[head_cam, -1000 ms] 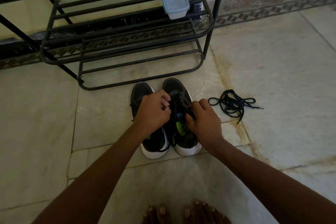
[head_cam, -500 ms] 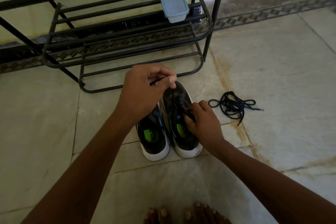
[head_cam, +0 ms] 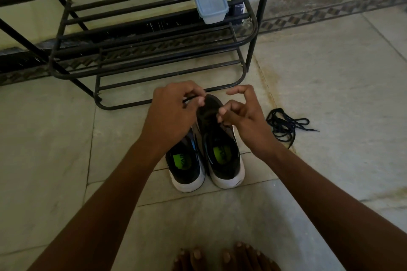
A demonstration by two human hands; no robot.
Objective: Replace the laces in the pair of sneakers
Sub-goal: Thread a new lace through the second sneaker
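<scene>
- Pair of sneakers on the stone floor (head_cam: 330, 94), heels toward the camera, side by side and touching: left sneaker (head_cam: 186, 167), right sneaker (head_cam: 222, 147). Both black with white soles, green insole labels.
- Left hand (head_cam: 170, 114) is over the toe end of the sneakers, thumb and fingers pinching a black lace (head_cam: 189, 99); a short bit of it sticks out left of the fingertips. It hides the front of the left sneaker.
- Vs 0.5 s ago: left hand is at about the same height, pinch unchanged.
- Right hand (head_cam: 243, 114) is off the tongue area where it was 0.5 s ago, now raised above the right sneaker's forefoot. Fingers curled, index hooked outward; whether it's gripping a lace, cannot tell.
- Loose black lace pile (head_cam: 286, 125) lies on the floor right of the sneakers, well apart from them, same spot as before.
- Black metal shoe rack (head_cam: 154, 50) just beyond the toes; blue lidded plastic container (head_cam: 211, 7) sits on a shelf.
- Bare toes (head_cam: 224, 257) at the bottom edge.
</scene>
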